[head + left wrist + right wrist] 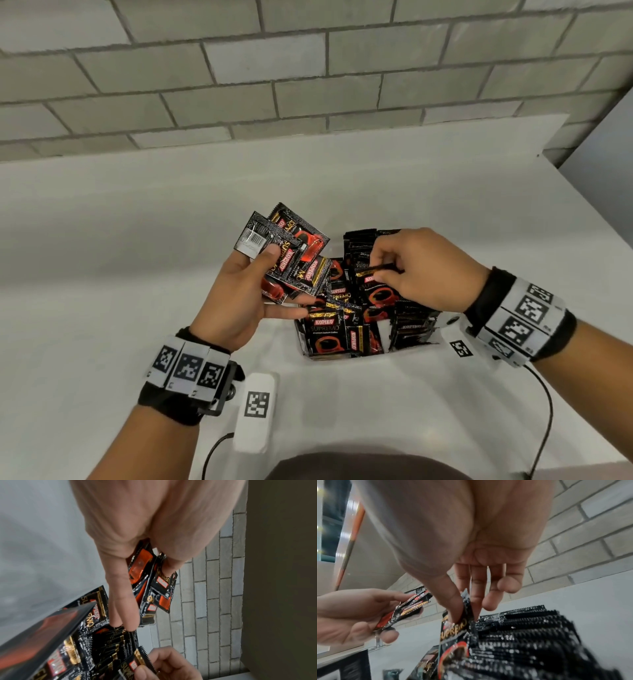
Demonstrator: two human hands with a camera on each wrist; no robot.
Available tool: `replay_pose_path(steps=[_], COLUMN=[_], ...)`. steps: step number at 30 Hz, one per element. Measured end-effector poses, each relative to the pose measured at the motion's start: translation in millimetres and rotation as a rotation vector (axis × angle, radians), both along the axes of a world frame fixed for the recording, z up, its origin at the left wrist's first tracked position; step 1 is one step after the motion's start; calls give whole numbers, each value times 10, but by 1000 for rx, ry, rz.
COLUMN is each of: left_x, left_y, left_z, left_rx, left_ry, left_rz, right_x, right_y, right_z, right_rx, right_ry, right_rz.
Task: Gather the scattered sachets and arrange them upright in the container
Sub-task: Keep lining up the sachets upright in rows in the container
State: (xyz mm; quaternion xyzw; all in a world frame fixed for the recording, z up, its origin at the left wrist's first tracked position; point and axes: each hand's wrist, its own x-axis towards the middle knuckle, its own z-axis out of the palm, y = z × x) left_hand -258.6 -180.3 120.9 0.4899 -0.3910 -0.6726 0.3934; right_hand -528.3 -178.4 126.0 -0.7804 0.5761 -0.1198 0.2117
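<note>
My left hand (253, 284) holds a fan of several black and red coffee sachets (284, 253) above the white table, thumb on top; the left wrist view shows the same bunch of sachets (154, 588) pinched under the thumb. My right hand (411, 270) pinches the top edge of one sachet (373, 287) standing at the front of a row in the clear container (303, 342). In the right wrist view thumb and fingers grip that sachet (455, 628), with upright sachets (530, 622) packed behind it. Other sachets (329, 335) lean loosely in the container's near part.
A white table (137, 240) runs back to a grey brick wall (274, 68). A white tagged device (255, 411) with a cable lies near the front edge. Another cable (544, 411) trails from my right wristband. The table's right edge (589, 205) falls away at the right.
</note>
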Motion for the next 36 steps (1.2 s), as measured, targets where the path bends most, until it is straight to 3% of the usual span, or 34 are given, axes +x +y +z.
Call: replay_pose_path(steps=[4,6,13,16,18,21,24,28,33,36], left_x=[-9,-11,-47,-73,-99,-159,-241,-291,-197,-157], left_y=[5,0,-2,-2,8,34,66,100,98,82], left_z=[8,7,-3,-2,11,25,40,49,14,0], left_rx=[4,4,13,10,4,1,-7,10,55,50], left_ry=[0,0,3,-4,-12,-24,-15,8,34,16], left_rz=[3,3,-8,-21,-50,-126,-219,-302,-210,-177], right_x=[-13,-23,-13,-16,-13,73,212,241,77,42], right_y=[0,-5,21,1,-13,4,51,24,4,32], right_z=[-31,-44,-144,-96,-16,176,326,260,277,311], right_rx=[-31,-2,44,82,47,-49,27,70,49,161], right_ry=[-185,-195,144,154,64,-273,-540,-529,-668,-843], right_rz=[-41,-41,12,-1,-24,-122,-177,-176,-312,-318])
